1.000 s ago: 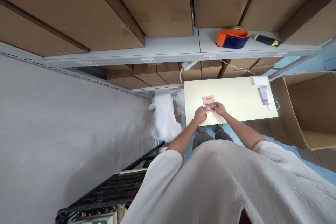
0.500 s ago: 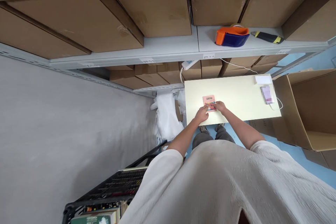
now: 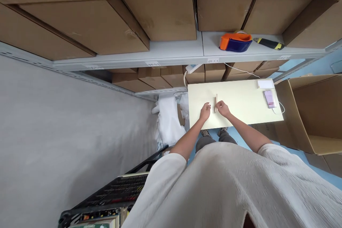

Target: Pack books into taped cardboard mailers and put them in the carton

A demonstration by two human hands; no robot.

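A small thin booklet (image 3: 216,98) stands on edge above the pale yellow tabletop (image 3: 243,103), so only a narrow strip of it shows. My right hand (image 3: 222,109) pinches it from the right side, near its lower part. Just to its left is my left hand (image 3: 205,111), apart from the booklet, with its fingers slightly bent and nothing visible in them. The booklet's cover is turned out of sight.
A phone (image 3: 269,98) with a cable and a white box (image 3: 265,84) lie at the table's right end. An open carton (image 3: 299,114) stands beyond. The shelf holds cardboard boxes (image 3: 157,10), a tape dispenser (image 3: 235,42) and a cutter (image 3: 269,43). A black crate (image 3: 107,192) stands lower left.
The pink booklet lay flat with its cover up under both hands; now it is tipped up on edge in my right hand. My left hand has let go and moved slightly left.
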